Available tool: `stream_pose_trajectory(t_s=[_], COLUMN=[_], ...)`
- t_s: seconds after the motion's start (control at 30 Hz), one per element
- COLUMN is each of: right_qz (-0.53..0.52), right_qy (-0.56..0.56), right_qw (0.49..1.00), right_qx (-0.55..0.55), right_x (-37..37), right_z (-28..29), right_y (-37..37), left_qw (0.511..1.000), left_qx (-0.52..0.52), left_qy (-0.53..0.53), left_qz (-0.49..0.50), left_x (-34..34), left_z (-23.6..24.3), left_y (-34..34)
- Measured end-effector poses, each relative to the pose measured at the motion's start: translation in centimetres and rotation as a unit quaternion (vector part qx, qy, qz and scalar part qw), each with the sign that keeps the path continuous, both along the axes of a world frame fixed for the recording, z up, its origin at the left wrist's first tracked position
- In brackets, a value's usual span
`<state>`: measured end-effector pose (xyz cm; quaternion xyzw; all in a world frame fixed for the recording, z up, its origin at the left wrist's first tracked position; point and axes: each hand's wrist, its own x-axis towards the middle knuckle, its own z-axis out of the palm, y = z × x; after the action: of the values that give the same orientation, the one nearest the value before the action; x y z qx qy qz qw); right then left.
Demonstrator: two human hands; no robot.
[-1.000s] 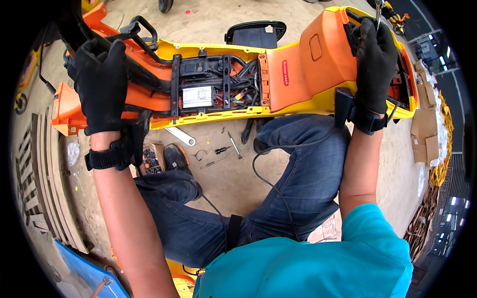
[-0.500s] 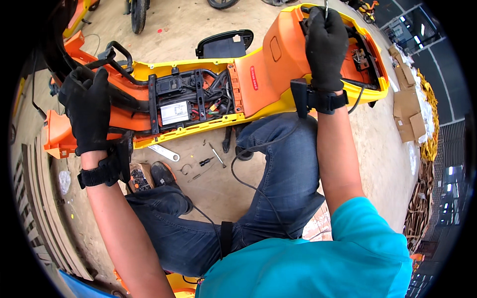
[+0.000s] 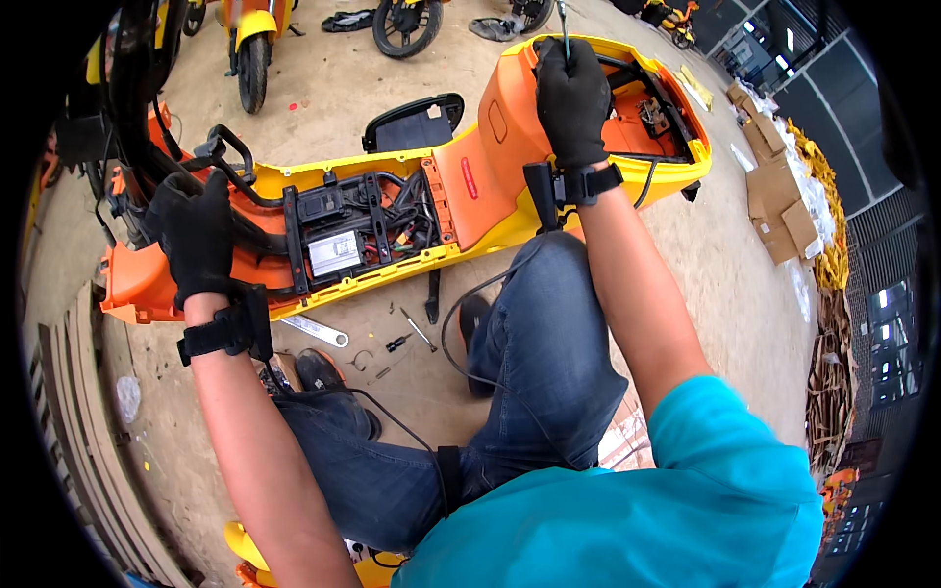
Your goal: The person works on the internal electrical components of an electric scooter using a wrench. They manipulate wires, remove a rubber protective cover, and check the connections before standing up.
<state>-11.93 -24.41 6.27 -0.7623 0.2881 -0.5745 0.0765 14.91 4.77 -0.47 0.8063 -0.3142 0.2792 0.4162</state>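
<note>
A yellow and orange scooter body lies across in front of me, its middle compartment open, showing black cables and a silver box. My gloved left hand is closed on the black frame at the scooter's left part. My gloved right hand is closed on an upright thin metal tool at the edge of the raised right section, beside an open orange recess. A wrench, a screwdriver and small parts lie on the floor below.
Other yellow scooters stand behind on the concrete floor. A black panel lies beyond the scooter body. Cardboard is piled at the right, wooden pallets at the left. My bent legs are under my arms, with cables across them.
The view has shifted, showing more scooters at the top. My right hand has moved leftward in the picture along with the scooter body, still holding the tool; my left hand stays on the frame.
</note>
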Motion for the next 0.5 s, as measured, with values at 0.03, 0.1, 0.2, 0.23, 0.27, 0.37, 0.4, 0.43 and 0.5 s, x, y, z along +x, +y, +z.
stream_pose_trajectory(t_s=[0.03,0.1,0.2,0.23,0.27,0.37,0.4,0.43,0.5], right_qz=[0.003,0.019,0.022,0.018,0.016,0.016,0.05,0.037,0.074], right_qy=[-0.004,0.003,0.009,0.016,0.023,0.033,0.034,0.056,0.09], right_qw=[1.0,0.999,0.999,0.999,0.999,0.996,0.994,0.989,0.991], right_qx=[-0.029,-0.03,-0.038,-0.03,-0.021,-0.082,-0.09,-0.13,-0.059], right_x=[0.1,-0.1,0.0,-0.2,-0.1,-0.2,-0.6,-0.4,0.0], right_z=[0.1,-0.1,-0.1,-0.2,-0.3,0.1,-0.1,-0.9,-1.5], right_y=[0.3,0.6,0.3,0.6,0.9,0.5,0.7,0.3,3.5], left_qw=[1.0,1.0,0.999,0.997,0.996,0.992,0.99,0.989,0.988], left_qx=[-0.003,0.022,0.02,0.012,0.025,0.073,0.1,0.105,0.11], left_qy=[0.028,0.011,0.05,0.074,0.079,0.092,0.067,0.078,0.093], left_qz=[0.004,0.007,0.002,0.0,-0.013,-0.056,-0.073,-0.066,-0.055], left_x=[-0.3,-0.6,-1.2,-1.3,-1.0,-0.6,-0.9,-1.6,-2.1], left_z=[0.2,0.2,-0.3,-0.6,-1.1,-1.9,-1.7,-1.1,0.6], left_y=[-0.1,-0.2,-0.7,-0.9,-0.8,-0.5,-0.5,-0.4,-0.1])
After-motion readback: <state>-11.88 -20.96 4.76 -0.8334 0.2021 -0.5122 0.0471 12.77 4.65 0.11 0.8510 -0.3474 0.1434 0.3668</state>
